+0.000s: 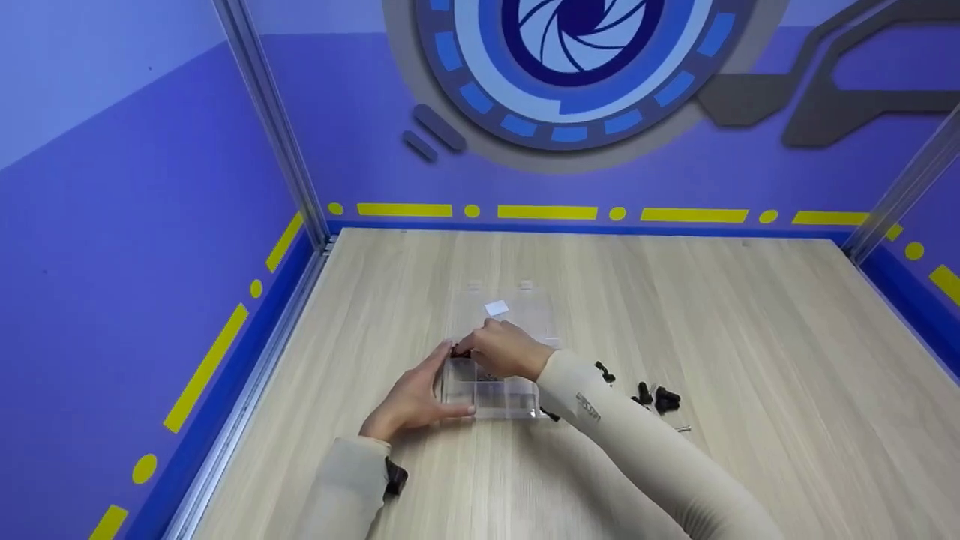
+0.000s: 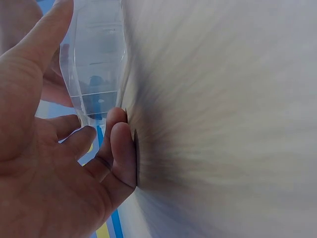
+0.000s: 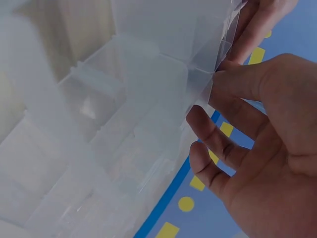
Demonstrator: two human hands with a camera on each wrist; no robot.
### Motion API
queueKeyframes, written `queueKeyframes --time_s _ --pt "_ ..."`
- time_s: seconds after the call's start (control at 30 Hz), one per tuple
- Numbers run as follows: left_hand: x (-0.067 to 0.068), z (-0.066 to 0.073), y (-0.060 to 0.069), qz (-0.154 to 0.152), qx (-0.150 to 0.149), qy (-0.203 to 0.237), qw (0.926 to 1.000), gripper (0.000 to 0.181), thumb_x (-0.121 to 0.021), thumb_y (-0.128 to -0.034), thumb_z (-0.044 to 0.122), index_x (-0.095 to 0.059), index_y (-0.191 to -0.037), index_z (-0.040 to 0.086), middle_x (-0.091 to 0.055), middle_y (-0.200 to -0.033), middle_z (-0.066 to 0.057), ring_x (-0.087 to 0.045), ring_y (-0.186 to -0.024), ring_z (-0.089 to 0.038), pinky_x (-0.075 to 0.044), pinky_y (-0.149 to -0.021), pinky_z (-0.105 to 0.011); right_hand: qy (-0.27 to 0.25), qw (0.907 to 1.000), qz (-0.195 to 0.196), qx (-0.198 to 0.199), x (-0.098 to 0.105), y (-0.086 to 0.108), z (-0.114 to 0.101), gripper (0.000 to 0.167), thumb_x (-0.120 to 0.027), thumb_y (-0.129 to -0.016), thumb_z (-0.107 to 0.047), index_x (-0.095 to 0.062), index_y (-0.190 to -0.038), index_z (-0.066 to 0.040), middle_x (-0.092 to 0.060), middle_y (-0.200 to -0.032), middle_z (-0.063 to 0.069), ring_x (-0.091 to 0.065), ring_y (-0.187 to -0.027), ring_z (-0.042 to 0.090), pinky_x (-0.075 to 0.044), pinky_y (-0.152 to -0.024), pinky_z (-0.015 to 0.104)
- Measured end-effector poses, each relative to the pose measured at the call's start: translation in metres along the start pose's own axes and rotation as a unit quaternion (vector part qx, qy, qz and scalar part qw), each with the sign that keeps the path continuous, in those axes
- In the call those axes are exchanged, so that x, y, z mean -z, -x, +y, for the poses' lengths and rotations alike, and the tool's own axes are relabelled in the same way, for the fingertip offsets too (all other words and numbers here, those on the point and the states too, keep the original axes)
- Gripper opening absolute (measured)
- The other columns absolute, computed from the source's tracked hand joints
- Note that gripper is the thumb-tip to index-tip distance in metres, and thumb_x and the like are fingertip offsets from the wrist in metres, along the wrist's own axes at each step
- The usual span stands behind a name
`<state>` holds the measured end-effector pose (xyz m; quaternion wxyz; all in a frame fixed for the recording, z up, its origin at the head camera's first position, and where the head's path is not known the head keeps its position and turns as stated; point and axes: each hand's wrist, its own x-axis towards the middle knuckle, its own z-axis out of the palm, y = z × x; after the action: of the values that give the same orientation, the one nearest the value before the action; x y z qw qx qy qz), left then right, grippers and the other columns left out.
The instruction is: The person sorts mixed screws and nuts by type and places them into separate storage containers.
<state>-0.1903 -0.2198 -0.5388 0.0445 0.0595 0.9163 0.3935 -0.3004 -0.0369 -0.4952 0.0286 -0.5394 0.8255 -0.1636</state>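
A clear plastic compartment box [image 1: 491, 411] lies with its lid [image 1: 465, 315] folded back, and a small white label [image 1: 496, 307] shows on the lid. My left hand [image 1: 411, 397] steadies the box at its left side, fingers extended along the wall and thumb across the front edge. Over the back left compartment, my right hand [image 1: 506, 349] is bent downward, its fingertips beside small dark pieces [image 1: 460, 352]. Whether those fingertips pinch a piece is hidden. The right wrist view shows the right thumb and fingers at the box's clear wall [image 3: 153, 84].
To the right of the box lie black parts [image 1: 666, 400] and a silver screw [image 1: 682, 428]. Another black piece [image 1: 604, 372] is behind the right forearm, and one [image 1: 551, 414] lies by the box's front right corner. Blue walls enclose the wooden table [image 1: 787, 337].
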Motion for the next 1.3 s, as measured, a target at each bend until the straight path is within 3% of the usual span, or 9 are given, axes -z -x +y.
queueKeyframes --time_s 0.2,0.53,0.8,1.0,1.3 --pt "0.001 0.001 -0.001 -0.001 0.005 0.002 1.0000 0.119 -0.090 -0.0754 0.050 -0.022 -0.165 0.011 -0.025 -0.168 -0.012 -0.029 -0.152 -0.034 -0.028 -0.123 -0.050 0.030 0.9994 0.019 0.001 0.000 0.002 0.003 0.017 -0.066 -0.092 0.004 -0.081 -0.095 -0.004 -0.077 -0.090 0.004 -0.060 -0.070 0.014 -0.060 -0.067 0.039" --pt "-0.001 0.002 -0.003 -0.003 0.004 0.005 1.0000 0.120 -0.090 -0.0747 0.050 -0.021 -0.165 0.010 -0.026 -0.168 -0.013 -0.030 -0.151 -0.035 -0.029 -0.122 -0.050 0.018 0.9995 0.009 -0.024 0.000 0.004 0.004 0.018 -0.066 -0.094 0.002 -0.081 -0.101 -0.003 -0.078 -0.097 0.006 -0.064 -0.074 0.016 -0.061 -0.072 0.039" --pt "-0.002 0.001 -0.004 -0.008 0.001 -0.004 1.0000 0.119 -0.089 -0.0759 0.052 -0.022 -0.165 0.010 -0.025 -0.169 -0.012 -0.030 -0.151 -0.036 -0.030 -0.122 -0.052 0.015 0.9995 0.026 -0.002 0.004 0.015 0.007 0.022 -0.065 -0.094 0.003 -0.078 -0.112 -0.002 -0.076 -0.112 0.009 -0.072 -0.103 0.026 -0.060 -0.090 0.040" --pt "-0.001 0.000 -0.004 -0.005 0.002 -0.011 0.9999 0.118 -0.089 -0.0763 0.052 -0.022 -0.165 0.010 -0.025 -0.169 -0.012 -0.030 -0.151 -0.037 -0.029 -0.122 -0.052 0.022 0.9986 0.047 -0.005 0.020 0.031 0.014 0.024 -0.067 -0.096 0.002 -0.077 -0.117 -0.005 -0.074 -0.119 0.008 -0.069 -0.111 0.025 -0.057 -0.098 0.039" --pt "0.000 -0.002 -0.002 -0.002 0.014 -0.007 0.9999 0.119 -0.090 -0.0760 0.049 -0.021 -0.165 0.010 -0.022 -0.169 -0.013 -0.026 -0.153 -0.036 -0.023 -0.125 -0.050 0.028 0.9951 0.078 -0.054 0.033 0.074 0.043 0.023 -0.067 -0.097 0.001 -0.076 -0.117 -0.006 -0.074 -0.118 0.008 -0.068 -0.114 0.026 -0.055 -0.100 0.042"
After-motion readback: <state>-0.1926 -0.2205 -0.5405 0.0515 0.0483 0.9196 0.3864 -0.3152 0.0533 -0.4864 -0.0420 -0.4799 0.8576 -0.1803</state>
